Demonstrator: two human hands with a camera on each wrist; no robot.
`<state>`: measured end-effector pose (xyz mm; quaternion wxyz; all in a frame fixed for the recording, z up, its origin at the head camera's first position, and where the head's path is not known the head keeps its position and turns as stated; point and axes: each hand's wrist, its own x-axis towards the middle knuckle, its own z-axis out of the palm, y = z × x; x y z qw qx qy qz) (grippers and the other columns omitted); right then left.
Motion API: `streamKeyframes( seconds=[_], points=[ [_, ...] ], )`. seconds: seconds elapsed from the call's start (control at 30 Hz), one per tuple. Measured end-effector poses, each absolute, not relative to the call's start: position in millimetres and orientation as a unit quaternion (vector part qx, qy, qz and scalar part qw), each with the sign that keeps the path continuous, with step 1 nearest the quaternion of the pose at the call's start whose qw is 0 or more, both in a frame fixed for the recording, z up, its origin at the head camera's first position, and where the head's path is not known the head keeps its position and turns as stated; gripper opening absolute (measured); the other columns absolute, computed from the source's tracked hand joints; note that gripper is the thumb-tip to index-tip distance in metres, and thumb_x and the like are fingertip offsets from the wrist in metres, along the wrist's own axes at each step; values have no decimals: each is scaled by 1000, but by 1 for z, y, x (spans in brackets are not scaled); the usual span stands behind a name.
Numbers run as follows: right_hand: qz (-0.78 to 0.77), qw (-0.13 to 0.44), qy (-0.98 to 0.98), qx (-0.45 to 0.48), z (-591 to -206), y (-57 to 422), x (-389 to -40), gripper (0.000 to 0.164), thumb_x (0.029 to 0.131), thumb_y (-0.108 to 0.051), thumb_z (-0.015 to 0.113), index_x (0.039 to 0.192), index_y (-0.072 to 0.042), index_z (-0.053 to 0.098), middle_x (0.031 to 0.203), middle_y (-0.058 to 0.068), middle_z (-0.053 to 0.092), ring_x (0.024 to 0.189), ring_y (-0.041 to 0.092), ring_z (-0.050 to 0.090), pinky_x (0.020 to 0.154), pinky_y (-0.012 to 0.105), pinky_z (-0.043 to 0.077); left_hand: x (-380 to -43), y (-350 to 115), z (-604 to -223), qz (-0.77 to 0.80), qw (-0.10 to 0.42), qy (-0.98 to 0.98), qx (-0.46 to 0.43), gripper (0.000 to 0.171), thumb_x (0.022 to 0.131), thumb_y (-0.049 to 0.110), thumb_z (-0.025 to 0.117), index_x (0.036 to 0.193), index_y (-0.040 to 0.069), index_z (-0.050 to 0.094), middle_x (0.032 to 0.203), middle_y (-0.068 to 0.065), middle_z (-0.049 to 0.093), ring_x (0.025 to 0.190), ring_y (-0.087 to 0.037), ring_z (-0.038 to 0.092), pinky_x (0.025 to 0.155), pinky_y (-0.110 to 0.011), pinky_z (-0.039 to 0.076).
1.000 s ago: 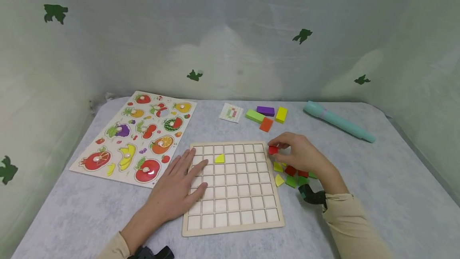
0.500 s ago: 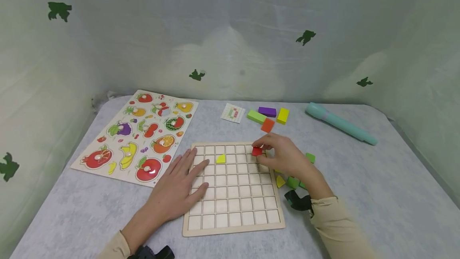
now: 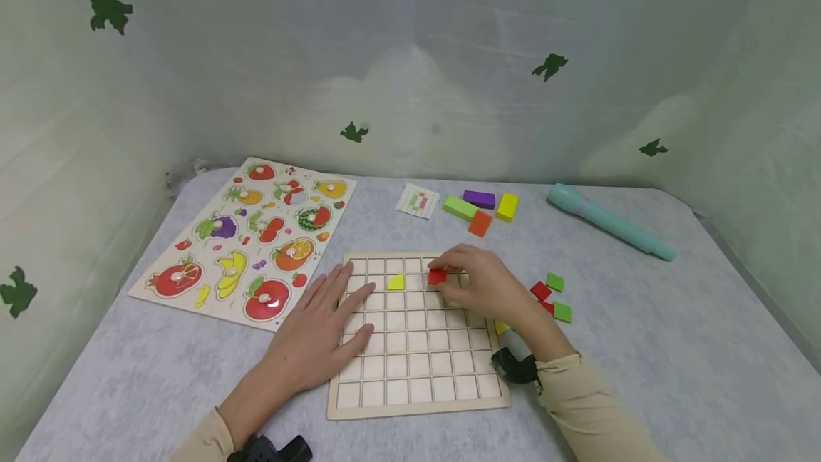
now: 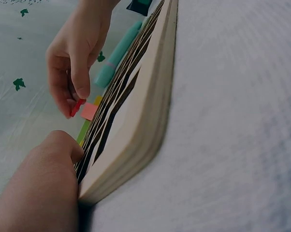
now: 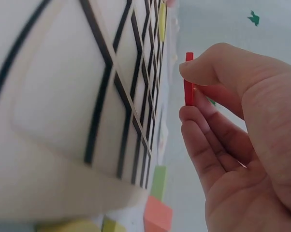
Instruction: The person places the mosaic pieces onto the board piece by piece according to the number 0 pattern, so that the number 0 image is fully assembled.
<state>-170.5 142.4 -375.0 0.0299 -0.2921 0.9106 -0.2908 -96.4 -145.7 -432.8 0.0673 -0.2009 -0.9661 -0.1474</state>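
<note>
In the head view my right hand (image 3: 477,284) pinches a red square tile (image 3: 437,276) between thumb and fingers over the upper part of the wooden grid board (image 3: 406,412). The right wrist view shows the red tile (image 5: 189,79) edge-on, held a little off the board's surface. My left hand (image 3: 314,337) lies flat with fingers spread across the board's left edge. One yellow tile (image 3: 395,282) with a rounded corner sits in a cell near the top, left of the red tile. The other cells that show hold no tiles.
Right of the board lie red tiles (image 3: 541,291) and green tiles (image 3: 561,312); a yellow piece (image 3: 501,327) is partly hidden by the right wrist. Behind are a pattern card (image 3: 417,201), coloured blocks (image 3: 479,199) and a teal tube (image 3: 609,221). A fruit puzzle board (image 3: 244,241) lies left.
My right hand has carried the red tile leftward from beside the board's right edge to over its upper cells. The left hand has stayed on the board; the head view has shifted slightly.
</note>
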Motion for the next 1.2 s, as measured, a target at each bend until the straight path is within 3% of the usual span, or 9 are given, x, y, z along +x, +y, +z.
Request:
streamKeyframes(
  seconds=[0.27,0.53,0.77,1.2],
  points=[
    [-293,41,907,-299,-378,129,-171,31,92,-16,77,123,-13,75,118,-2,71,106,16,65,94,37,57,-97,-146,-432,-147,61,-967,-200,64,98,52,58,154,21,50,170,-16,26,159,-32,20,129,-51,17],
    [-279,39,912,-297,-386,120,-173,23,94,-17,77,117,-16,76,116,-4,74,99,12,64,91,33,57,-97,-147,-432,-145,61,-968,-197,64,98,52,59,154,21,50,170,-15,26,159,-32,20,129,-51,18],
    [-271,42,914,-300,-389,118,-171,25,94,-17,77,119,-17,78,119,-3,74,112,17,67,99,37,57,-97,-145,-431,-144,60,-968,-198,65,98,53,58,154,21,49,170,-15,25,159,-32,20,129,-51,17],
    [-251,46,918,-303,-388,118,-168,30,94,-18,77,123,-17,78,119,1,68,108,20,61,89,33,57,-97,-146,-430,-142,57,-968,-198,64,98,52,57,154,20,50,170,-16,25,159,-32,20,129,-51,17]
  ],
)
